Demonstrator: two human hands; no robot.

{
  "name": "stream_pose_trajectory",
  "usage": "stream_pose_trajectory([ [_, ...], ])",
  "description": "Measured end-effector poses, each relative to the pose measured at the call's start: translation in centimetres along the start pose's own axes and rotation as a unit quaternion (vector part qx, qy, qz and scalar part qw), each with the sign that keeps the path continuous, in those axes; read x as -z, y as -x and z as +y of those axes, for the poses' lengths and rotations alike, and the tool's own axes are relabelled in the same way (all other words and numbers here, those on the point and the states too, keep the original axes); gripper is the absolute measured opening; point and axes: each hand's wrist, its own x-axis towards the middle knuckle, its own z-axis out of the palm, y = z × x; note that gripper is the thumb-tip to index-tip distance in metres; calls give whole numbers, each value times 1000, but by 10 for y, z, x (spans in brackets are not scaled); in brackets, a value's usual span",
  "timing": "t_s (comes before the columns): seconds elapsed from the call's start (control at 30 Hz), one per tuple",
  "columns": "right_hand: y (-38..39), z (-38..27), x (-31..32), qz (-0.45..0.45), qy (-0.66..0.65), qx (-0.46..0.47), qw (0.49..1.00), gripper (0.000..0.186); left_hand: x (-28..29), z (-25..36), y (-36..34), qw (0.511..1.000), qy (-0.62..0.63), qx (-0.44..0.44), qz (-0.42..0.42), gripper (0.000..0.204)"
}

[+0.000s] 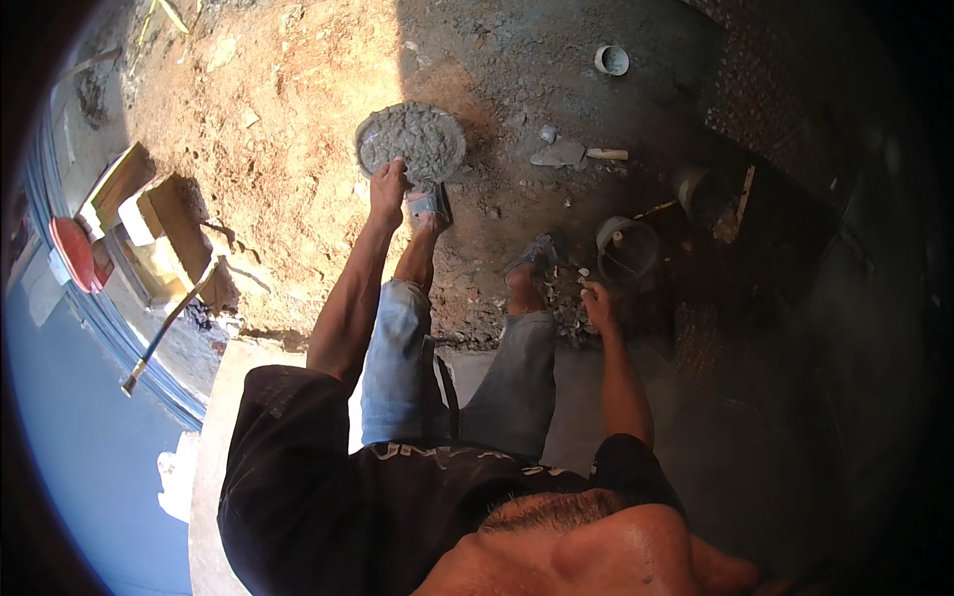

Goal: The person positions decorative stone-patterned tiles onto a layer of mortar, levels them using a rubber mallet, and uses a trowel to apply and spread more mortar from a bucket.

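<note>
A round basin (364, 149) heaped with wet grey mortar (412, 139) rests on the dirt ahead of my left foot. My left hand (389, 187) is closed on its near rim, fingers bent over the edge beside the mortar. Lower and to the right, my right hand (598, 306) hangs near a dark bucket (651, 248), its fingers curled together. Whether they hold anything is hidden. A stick or handle shows inside that bucket. Beyond it on the ground lies a trowel (559, 153) with a pale handle.
A small pale pot (613, 61) lies far right. Another dark bucket (704, 197) stands in shadow, near a wooden strip (743, 204). At left are wooden blocks (164, 219), a red round object (77, 250), a long-handled tool (169, 323) and blue pipes or cables (50, 189).
</note>
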Motion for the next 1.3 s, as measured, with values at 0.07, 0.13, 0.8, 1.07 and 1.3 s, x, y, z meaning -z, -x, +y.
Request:
stream_pose_trajectory([
  [0.07, -23, -23, 13, 26, 17, 33, 999, 42, 25, 3, -14, 999, -14, -16, 33, 38],
  [0.13, -57, -34, 26, 40, 48, 46, 997, 42, 67, -8, -31, 992, -88, -87, 39, 39],
  [0.8, -413, -76, 80, 238, 531, 273, 766, 22, 71, -41, -32, 912, -249, -171, 277, 72],
  [1.07, -323, -44, 125, 178, 311, 332, 873, 45, -117, -106, 32, 873, -414, -77, -245, 54],
  [1.3, -348, -173, 96, 275, 87, 350, 891, 52, -135, -75, 2, 688, -574, -205, -393, 57],
])
